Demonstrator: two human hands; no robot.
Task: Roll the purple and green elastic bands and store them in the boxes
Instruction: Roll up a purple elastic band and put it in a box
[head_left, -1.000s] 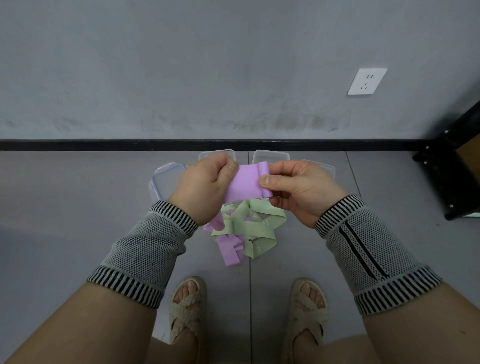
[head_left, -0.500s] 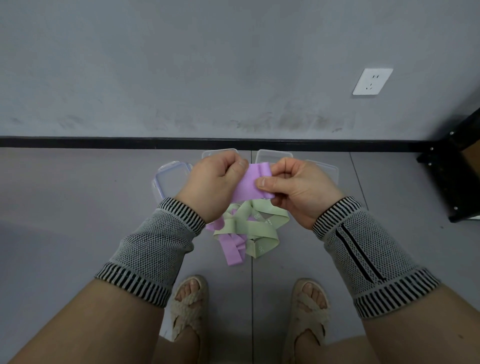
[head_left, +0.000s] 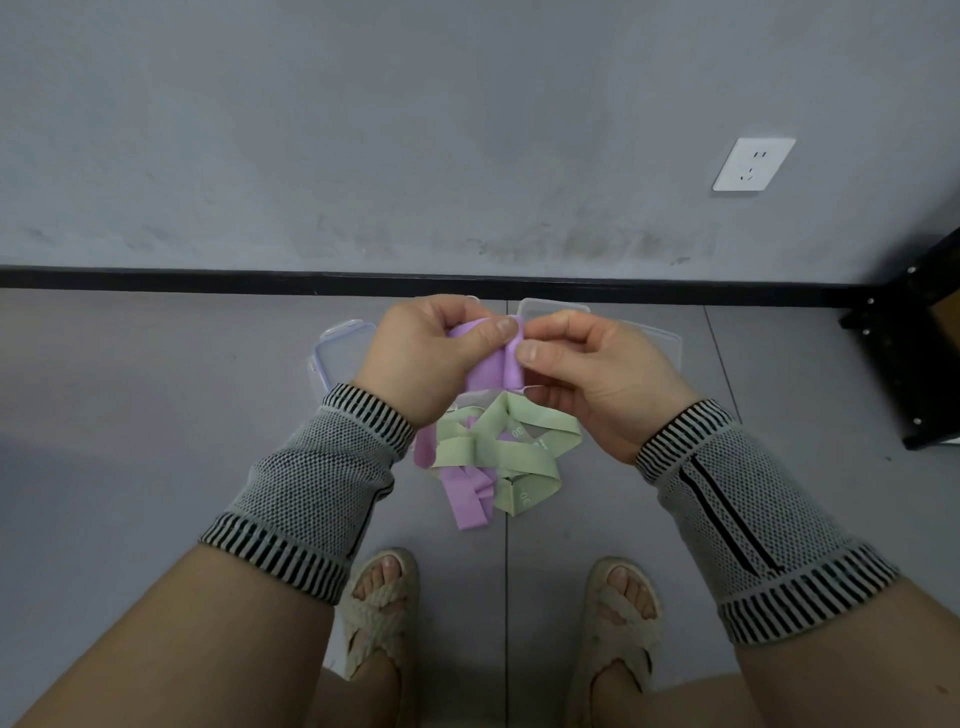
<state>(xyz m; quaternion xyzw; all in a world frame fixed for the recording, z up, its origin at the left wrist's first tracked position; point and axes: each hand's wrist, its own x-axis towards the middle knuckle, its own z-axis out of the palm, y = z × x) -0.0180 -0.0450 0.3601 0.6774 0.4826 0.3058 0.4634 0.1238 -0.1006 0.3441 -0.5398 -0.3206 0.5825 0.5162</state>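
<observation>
A purple elastic band (head_left: 493, 366) is held up between both hands, partly rolled at its right end. My left hand (head_left: 423, 358) grips its left part with thumb on top. My right hand (head_left: 592, 371) pinches the rolled edge between thumb and forefinger. Below them on the floor lies a tangled heap of green bands (head_left: 506, 447) and more purple bands (head_left: 470, 499). Clear plastic boxes sit behind the hands: one at the left (head_left: 340, 353), one at the right (head_left: 657, 343), and another (head_left: 550, 307) mostly hidden.
The grey tiled floor meets a grey wall with a black skirting strip (head_left: 208, 276). A black metal shelf frame (head_left: 914, 353) stands at the right. A white socket (head_left: 753, 163) is on the wall. My sandalled feet (head_left: 384, 608) stand below the heap.
My hands have drawn closer together and the visible flat stretch of the purple band has shortened as its right end rolled up.
</observation>
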